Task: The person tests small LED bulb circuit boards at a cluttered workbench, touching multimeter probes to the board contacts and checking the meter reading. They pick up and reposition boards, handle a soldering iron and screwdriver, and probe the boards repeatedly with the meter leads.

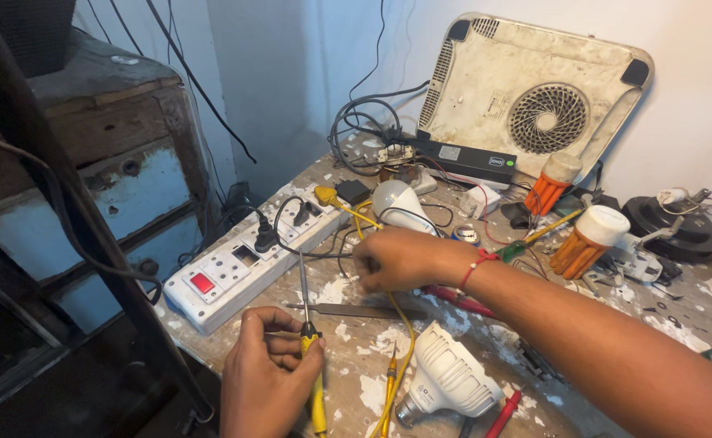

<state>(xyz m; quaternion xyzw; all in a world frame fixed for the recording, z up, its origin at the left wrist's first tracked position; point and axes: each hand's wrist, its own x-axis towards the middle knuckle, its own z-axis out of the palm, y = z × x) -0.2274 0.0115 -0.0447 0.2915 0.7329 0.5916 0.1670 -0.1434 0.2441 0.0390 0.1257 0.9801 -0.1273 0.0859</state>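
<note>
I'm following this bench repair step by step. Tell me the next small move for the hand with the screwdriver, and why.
Probably bring the screwdriver tip over to where the right hand pinches the wires. The left hand holds it upright with its shaft pointing up, clear of any part, beside the white power strip, while the right hand is already closed on something small at the wires; what it grips is hidden.

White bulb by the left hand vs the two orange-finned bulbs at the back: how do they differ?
The white bulb lies on its side near the bench's front edge; the orange-finned bulbs stand tilted at the back. The white bulb has a white ribbed body; the orange-finned bulbs have orange fins under pale domes. The white bulb looks larger. All rest on the paint-flecked bench, untouched by either hand.
</note>
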